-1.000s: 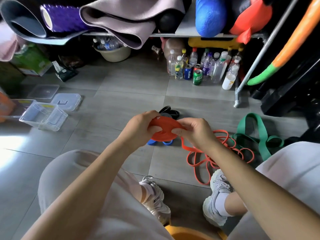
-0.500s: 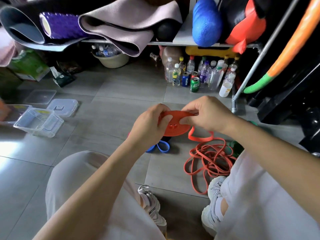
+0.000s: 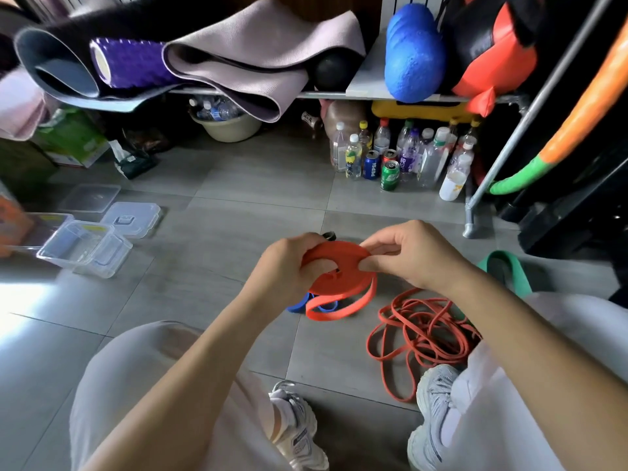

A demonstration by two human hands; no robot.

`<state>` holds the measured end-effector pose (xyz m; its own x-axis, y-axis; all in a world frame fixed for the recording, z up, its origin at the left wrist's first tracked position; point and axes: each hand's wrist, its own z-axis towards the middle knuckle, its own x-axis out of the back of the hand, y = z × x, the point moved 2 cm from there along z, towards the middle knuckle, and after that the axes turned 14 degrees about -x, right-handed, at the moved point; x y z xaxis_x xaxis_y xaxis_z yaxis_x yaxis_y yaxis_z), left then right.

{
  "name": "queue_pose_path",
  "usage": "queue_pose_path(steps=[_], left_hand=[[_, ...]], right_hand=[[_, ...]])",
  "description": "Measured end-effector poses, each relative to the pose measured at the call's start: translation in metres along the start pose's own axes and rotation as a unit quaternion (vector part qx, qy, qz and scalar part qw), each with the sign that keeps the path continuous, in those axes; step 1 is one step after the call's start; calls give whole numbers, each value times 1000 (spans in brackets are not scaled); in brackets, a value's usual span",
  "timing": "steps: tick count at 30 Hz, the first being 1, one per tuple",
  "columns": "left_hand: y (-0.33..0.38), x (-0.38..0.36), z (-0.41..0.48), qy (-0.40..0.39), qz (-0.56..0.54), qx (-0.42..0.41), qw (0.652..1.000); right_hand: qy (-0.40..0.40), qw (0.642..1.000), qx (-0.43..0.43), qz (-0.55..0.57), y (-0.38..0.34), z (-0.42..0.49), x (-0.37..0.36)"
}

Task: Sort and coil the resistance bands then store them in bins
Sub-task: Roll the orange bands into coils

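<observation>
One coil (image 3: 339,254), pinched: left hand (image 3: 282,270), right hand (image 3: 413,253)

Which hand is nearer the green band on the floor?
Right. The right hand pinches the right edge of the orange coil, just left of the green band in the picture. The left hand grips the coil's left side, further from the band.

Daylight comes from the left: hard white glare on the floor (image 3: 210,253) at its left edge, tiles blown out there. Dim under the shelf (image 3: 339,95), deep shadow far right. Wide-angle bending at frame edges. Slight blur top-left and top-right.
</observation>
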<state>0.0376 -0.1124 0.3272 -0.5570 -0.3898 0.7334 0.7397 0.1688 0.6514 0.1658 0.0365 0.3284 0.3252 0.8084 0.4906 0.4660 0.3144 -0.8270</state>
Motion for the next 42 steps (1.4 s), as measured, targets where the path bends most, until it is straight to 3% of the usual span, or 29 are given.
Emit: queue_pose_path(steps=[5,12,19,21,23,24,25,27,31,42], left_hand=[[-4,18,-5,96,-132,38,986],[0,23,-15,167,-295,74,938],[-2,10,-18,154,-471,124,860],[-3,8,-17,130,-397,131,899],[-6,7,-18,92,-176,85,976],[-6,4,-19,61,-51,37,996],[-4,0,-20,31,50,-18,998],[0,-11,-23,-16,151,-82,985],[-4,-13,-21,-31,142,-34,989],[-11,6,-17,99,-40,35,994]], right_hand=[[-1,999,27,37,0,0,4],[10,990,64,129,-5,2,-7],[15,974,65,218,-8,-4,-14],[26,979,53,195,-6,-4,-15],[47,991,43,122,-4,-5,-16],[58,995,39,67,-3,-5,-17],[65,997,35,8,-1,-5,-19],[66,993,38,-93,1,-6,-25],[63,991,47,-110,1,-6,-31],[47,998,37,32,5,0,-8]])
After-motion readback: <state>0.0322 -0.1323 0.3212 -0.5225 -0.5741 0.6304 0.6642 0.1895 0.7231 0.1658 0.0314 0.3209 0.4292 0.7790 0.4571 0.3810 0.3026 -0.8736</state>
